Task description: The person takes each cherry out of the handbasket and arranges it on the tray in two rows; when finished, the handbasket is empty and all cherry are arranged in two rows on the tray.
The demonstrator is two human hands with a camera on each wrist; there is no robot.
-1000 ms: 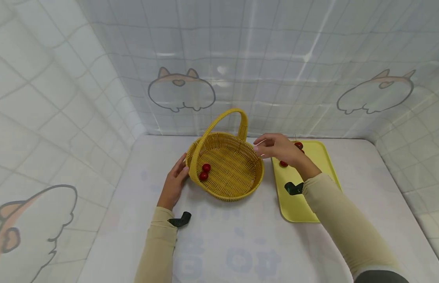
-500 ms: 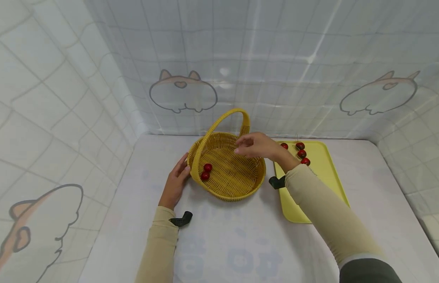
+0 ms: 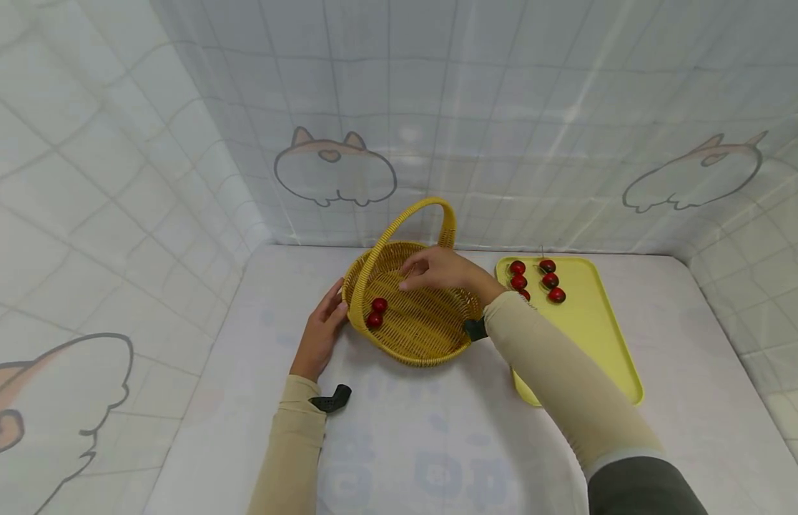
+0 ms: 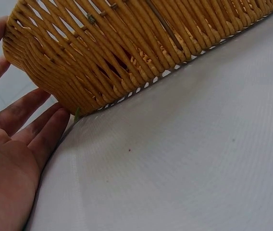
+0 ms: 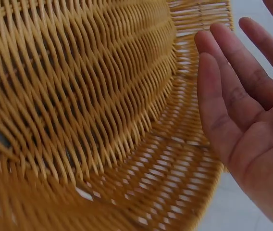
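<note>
A round yellow wicker basket with a tall hooped handle stands on the table. Two red cherries lie at the left inside it. My left hand rests its spread fingers against the basket's outer left side; the left wrist view shows fingertips at the wicker wall. Over the basket's interior reaches my right hand, palm down. In the right wrist view its fingers are extended, thumb close to the forefinger, and nothing shows between them.
To the right lies a yellow tray, partly covered by the right forearm. Several dark red cherries with stems, such as one, lie on its far part in two rows. A tiled curtain-like wall closes off the back.
My right hand has moved left from beside the tray, across the basket's right rim, to over its interior. More tray cherries now show. The left hand has stayed at the basket.
</note>
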